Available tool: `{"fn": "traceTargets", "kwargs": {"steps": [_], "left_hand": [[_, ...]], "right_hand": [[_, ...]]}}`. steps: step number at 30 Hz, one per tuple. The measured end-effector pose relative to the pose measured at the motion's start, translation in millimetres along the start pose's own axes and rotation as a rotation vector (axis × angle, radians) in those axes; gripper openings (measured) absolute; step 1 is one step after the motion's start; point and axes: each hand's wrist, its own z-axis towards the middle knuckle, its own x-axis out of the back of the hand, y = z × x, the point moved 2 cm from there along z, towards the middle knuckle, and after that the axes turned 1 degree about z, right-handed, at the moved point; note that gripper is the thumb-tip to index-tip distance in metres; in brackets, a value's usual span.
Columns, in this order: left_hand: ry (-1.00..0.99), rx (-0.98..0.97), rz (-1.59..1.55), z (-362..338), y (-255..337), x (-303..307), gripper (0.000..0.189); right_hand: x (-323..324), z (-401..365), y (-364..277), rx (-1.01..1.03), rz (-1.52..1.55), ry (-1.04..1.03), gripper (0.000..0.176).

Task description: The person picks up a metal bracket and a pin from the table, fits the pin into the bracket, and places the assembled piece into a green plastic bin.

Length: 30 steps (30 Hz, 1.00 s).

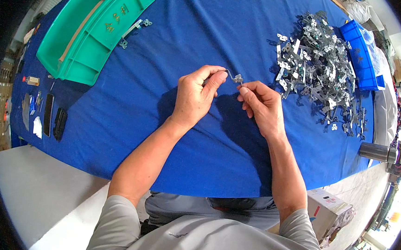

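Between my two hands, above the blue cloth, is a small bent metal bracket (237, 78). My left hand (197, 91) pinches its left end between thumb and index finger. With thumb and fingertips, my right hand (261, 103) grips its lower right side. The fingertips hide parts of the bracket, so its full shape does not show. To the right of my right hand lies a large heap of similar metal brackets (317, 59). A few more metal brackets (135, 30) lie beside the green bin at the upper left.
A green plastic bin (94, 48) stands at the upper left, a blue bin (361, 55) with clear plastic behind the heap. A metal cylinder (376, 152) sits by the right edge. A phone-like black object (48, 114) lies at the left, a cardboard box (327, 210) below the table.
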Motion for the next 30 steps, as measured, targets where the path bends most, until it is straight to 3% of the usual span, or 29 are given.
{"fn": "traceTargets", "kwargs": {"steps": [6, 15, 21, 25, 30], "left_hand": [[0.026, -0.141, 0.037, 1.2, -5.4, -0.7, 0.026], [0.073, -0.18, 0.016, 1.2, -2.8, -3.0, 0.022], [0.004, -0.136, 0.049, 1.1, -2.3, -0.1, 0.023], [-0.022, -0.214, 0.091, 1.0, 4.2, 1.7, 0.022], [-0.024, -0.316, 0.086, 0.4, 1.7, 0.7, 0.024]], "right_hand": [[-0.1, -0.4, -2.3, 0.026, -0.067, 0.044, 0.022], [1.4, -0.2, -2.4, 0.043, -0.102, 0.05, 0.021], [-0.5, -0.7, -2.5, 0.06, -0.16, 0.075, 0.018], [-3.3, -2.4, -5.0, 0.089, -0.206, 0.089, 0.016], [0.5, 1.3, -4.4, 0.002, 0.108, 0.019, 0.023]]}}
